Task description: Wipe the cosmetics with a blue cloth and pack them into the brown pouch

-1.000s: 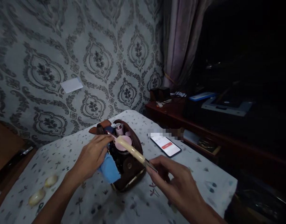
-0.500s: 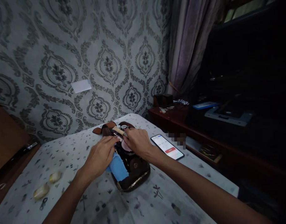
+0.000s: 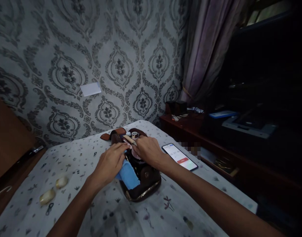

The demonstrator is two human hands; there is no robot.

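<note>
A dark brown zip bag (image 3: 147, 189) lies unzipped on the bed, packed with cosmetics. My right hand (image 3: 149, 149) is inside its right edge, fingers curled round the end of a beige tube-like item (image 3: 129, 139). My left hand (image 3: 113, 162) rests over the left edge, its fingers stretched forward and fingertips touching the contents near a slim pinkish item (image 3: 127, 144). A folded blue cloth (image 3: 129, 176) hangs partly out below my left palm. A round pink compact-like thing (image 3: 135, 154) sits between the hands, partly hidden. Behind it stands a silver-capped bottle (image 3: 134, 134).
Right of the bag lies a lit phone (image 3: 181, 156). Two pale rounded objects (image 3: 54, 189) sit on the patterned sheet (image 3: 91, 210) at left. A brown strap (image 3: 120, 131) spreads behind the bag. A dark red desk (image 3: 190, 126) with an open drawer (image 3: 223, 164) borders the right side.
The view has shifted slightly, so everything appears a little further right. Both hands stay at the bag, and the right hand keeps the beige item with little visible movement.
</note>
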